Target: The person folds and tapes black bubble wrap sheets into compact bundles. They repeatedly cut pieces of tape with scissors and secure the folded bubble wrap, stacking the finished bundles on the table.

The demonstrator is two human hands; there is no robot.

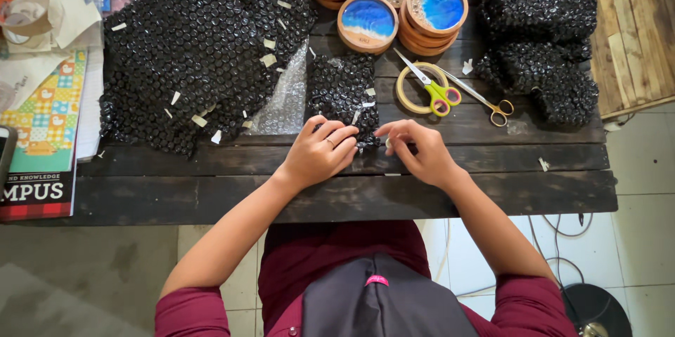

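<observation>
Both forearms reach forward from the body and converge over the dark tabletop (211, 196), elbows out, wrists close together. The left hand (320, 150) lies palm down, fingers curled and pressed on the near edge of the parcel (342, 94), a small bundle wrapped in black bubble wrap with bits of tape on it; a ring shows on one finger. The right hand (415, 150) sits just right of the parcel's near corner, fingers bent inward and pinched narrow at the tips against that corner; whether a piece of tape is held between them cannot be told.

The parcel lies flat near the middle of the tabletop, its near end under the left fingers. Just right of the parcel is a tape roll (415, 91) with green-handled scissors (436, 87) lying across it, and a second pair of gold scissors (485, 101) further right. Beyond the parcel stand stacked round coasters (369, 22) with wooden rims and blue faces. Left of the parcel spreads a large black bubble sheet (197, 48) dotted with tape strips, with some clear wrap (285, 101) between the two. Well right of the parcel are more black wrapped bundles (538, 34). Far left of the parcel, magazines (42, 133) lie at the tabletop's end
</observation>
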